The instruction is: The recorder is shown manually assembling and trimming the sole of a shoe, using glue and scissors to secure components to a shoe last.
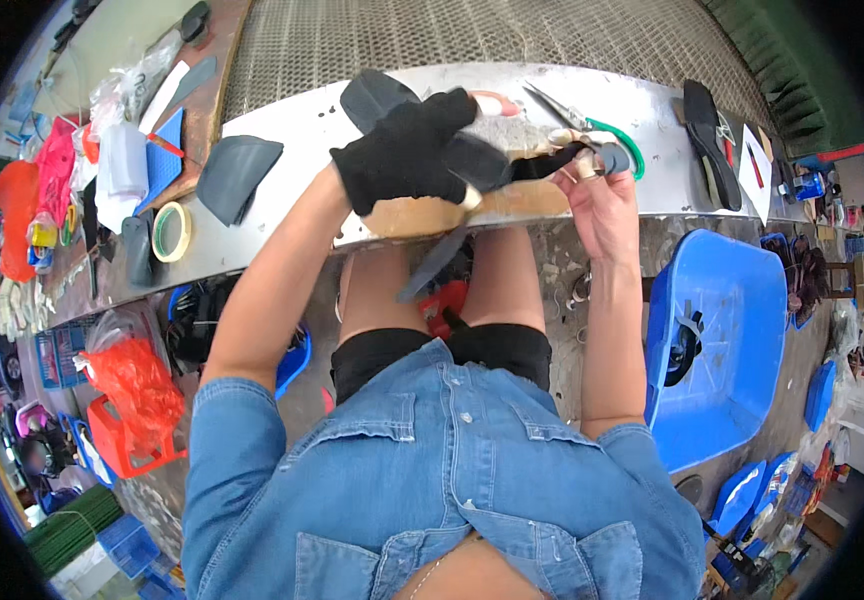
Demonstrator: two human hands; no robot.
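Note:
My left hand [397, 155], in a black glove with a light tip showing at the thumb, is closed on a dark shoe-strap piece [479, 162] above the table's near edge. From there a black strap runs right to my right hand [600, 205], which pinches its end between wrapped or capped fingertips. A small grey flap [611, 157] shows beside those fingers. Below my left hand hangs a thin grey strip [437, 265]. Behind the glove lies a dark sole-shaped piece [377, 92]. Scissors with green handles [632, 148] rest just beyond my right hand.
Left on the white table lie a dark grey sheet piece [239, 178] and a tape roll [171, 232]. At right are black sole pieces [709, 145]. A blue bin [717, 440] stands on the floor to the right, a red stool [117, 440] to the left.

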